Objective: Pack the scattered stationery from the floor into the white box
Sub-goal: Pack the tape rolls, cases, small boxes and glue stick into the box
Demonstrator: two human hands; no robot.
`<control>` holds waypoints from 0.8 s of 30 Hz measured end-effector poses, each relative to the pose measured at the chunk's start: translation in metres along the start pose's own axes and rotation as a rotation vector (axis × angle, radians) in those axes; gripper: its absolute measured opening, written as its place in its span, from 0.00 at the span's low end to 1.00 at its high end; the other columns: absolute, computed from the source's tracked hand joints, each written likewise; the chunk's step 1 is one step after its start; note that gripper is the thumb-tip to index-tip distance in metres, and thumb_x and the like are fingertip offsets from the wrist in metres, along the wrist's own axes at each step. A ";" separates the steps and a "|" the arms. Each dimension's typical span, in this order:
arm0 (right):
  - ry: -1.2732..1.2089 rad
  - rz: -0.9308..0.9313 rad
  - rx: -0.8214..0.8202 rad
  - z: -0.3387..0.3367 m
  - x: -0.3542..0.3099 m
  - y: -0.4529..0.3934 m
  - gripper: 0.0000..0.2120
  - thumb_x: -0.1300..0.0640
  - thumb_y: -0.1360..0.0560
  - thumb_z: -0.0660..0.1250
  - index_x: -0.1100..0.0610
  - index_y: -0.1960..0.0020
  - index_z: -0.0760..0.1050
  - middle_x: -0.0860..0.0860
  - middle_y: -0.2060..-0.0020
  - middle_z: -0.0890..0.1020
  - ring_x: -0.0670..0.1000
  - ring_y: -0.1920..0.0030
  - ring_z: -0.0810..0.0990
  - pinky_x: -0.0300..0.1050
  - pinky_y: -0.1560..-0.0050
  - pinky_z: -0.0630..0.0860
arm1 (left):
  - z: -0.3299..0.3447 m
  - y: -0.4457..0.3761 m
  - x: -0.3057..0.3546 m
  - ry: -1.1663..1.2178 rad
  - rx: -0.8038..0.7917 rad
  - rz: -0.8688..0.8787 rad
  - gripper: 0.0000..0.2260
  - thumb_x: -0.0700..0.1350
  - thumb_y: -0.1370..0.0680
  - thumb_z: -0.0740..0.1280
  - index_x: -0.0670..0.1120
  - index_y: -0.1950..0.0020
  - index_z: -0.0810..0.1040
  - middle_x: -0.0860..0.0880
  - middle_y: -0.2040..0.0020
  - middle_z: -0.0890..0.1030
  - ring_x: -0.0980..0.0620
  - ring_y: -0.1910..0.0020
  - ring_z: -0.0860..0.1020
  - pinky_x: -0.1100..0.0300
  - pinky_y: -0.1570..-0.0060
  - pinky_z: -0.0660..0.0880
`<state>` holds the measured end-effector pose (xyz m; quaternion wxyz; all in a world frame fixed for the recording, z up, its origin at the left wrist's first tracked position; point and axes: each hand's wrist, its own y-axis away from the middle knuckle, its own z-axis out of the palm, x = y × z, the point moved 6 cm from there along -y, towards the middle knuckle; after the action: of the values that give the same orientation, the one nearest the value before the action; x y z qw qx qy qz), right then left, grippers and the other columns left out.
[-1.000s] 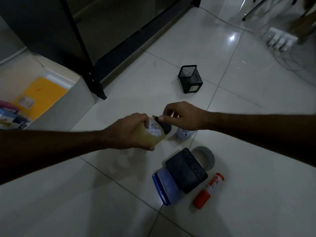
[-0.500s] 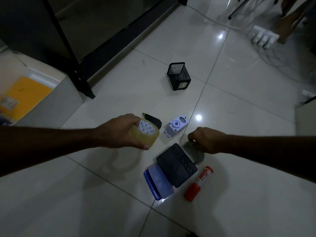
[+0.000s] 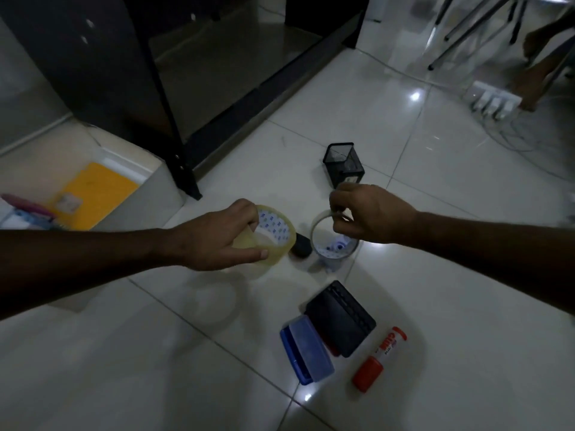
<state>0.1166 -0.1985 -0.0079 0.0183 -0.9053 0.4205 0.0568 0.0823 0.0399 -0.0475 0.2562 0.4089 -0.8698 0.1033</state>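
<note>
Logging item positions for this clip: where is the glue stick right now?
In the head view the glue stick lies on the floor at lower right, just right of the black case, with neither hand touching it.

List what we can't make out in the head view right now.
- Small white item on the floor: mostly hidden behind the clear tape ring in the right hand.
- White box contents: cut off by the left edge.
- Red-capped glue stick label: too small and dim.

A dim indoor room, likely an office or study – glossy white floor tiles (image 3: 466, 275), a dark desk frame (image 3: 174, 126), chair legs (image 3: 460, 29), a power strip (image 3: 494, 99).
</note>
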 end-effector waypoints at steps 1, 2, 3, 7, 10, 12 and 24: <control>-0.046 0.004 0.047 -0.005 -0.006 -0.011 0.08 0.52 0.26 0.67 0.56 0.52 0.75 0.50 0.60 0.77 0.50 0.66 0.75 0.43 0.65 0.72 | -0.012 0.006 0.000 -0.017 0.034 0.022 0.16 0.63 0.26 0.64 0.53 0.51 0.64 0.54 0.50 0.66 0.54 0.56 0.72 0.55 0.56 0.74; -0.099 0.017 0.087 -0.012 -0.013 -0.023 0.08 0.52 0.25 0.67 0.57 0.52 0.75 0.51 0.62 0.77 0.50 0.67 0.76 0.43 0.66 0.72 | -0.024 0.014 -0.001 -0.034 0.070 0.034 0.15 0.60 0.25 0.64 0.52 0.51 0.65 0.53 0.51 0.66 0.52 0.56 0.71 0.54 0.57 0.74; -0.157 0.037 0.120 -0.017 -0.019 -0.036 0.09 0.51 0.24 0.66 0.57 0.51 0.74 0.50 0.64 0.78 0.50 0.69 0.77 0.43 0.67 0.73 | -0.037 0.021 -0.004 -0.059 0.108 0.037 0.13 0.57 0.25 0.64 0.50 0.52 0.65 0.53 0.52 0.66 0.51 0.57 0.70 0.52 0.57 0.73; -0.396 0.117 0.227 -0.036 -0.044 -0.085 0.08 0.51 0.23 0.65 0.55 0.54 0.72 0.47 0.68 0.79 0.48 0.73 0.78 0.45 0.73 0.75 | -0.087 0.057 -0.020 -0.150 0.264 -0.003 0.12 0.53 0.23 0.66 0.48 0.51 0.66 0.52 0.52 0.66 0.53 0.56 0.68 0.56 0.56 0.70; -0.610 0.149 0.260 -0.045 -0.072 -0.125 0.08 0.51 0.23 0.66 0.56 0.54 0.72 0.51 0.62 0.82 0.50 0.72 0.83 0.54 0.70 0.82 | -0.122 0.089 -0.043 -0.228 0.343 -0.090 0.12 0.55 0.23 0.66 0.49 0.51 0.67 0.51 0.49 0.69 0.54 0.53 0.70 0.58 0.54 0.69; -0.738 0.168 0.260 -0.048 -0.094 -0.153 0.09 0.52 0.23 0.67 0.58 0.54 0.73 0.54 0.61 0.83 0.51 0.72 0.84 0.54 0.70 0.83 | -0.144 0.114 -0.059 -0.287 0.393 -0.165 0.13 0.59 0.22 0.63 0.50 0.50 0.67 0.49 0.43 0.70 0.50 0.48 0.74 0.54 0.51 0.73; -0.893 0.168 0.251 -0.020 -0.203 -0.277 0.10 0.51 0.22 0.68 0.58 0.56 0.75 0.54 0.64 0.82 0.49 0.69 0.84 0.51 0.70 0.83 | -0.193 0.182 -0.193 -0.269 0.370 -0.687 0.28 0.71 0.27 0.60 0.51 0.41 0.76 0.45 0.39 0.71 0.49 0.47 0.77 0.50 0.41 0.75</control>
<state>0.1998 0.1329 0.0315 0.3019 -0.7460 0.4469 0.3907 0.1160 0.3597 0.0186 0.0821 0.7243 -0.6753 0.1121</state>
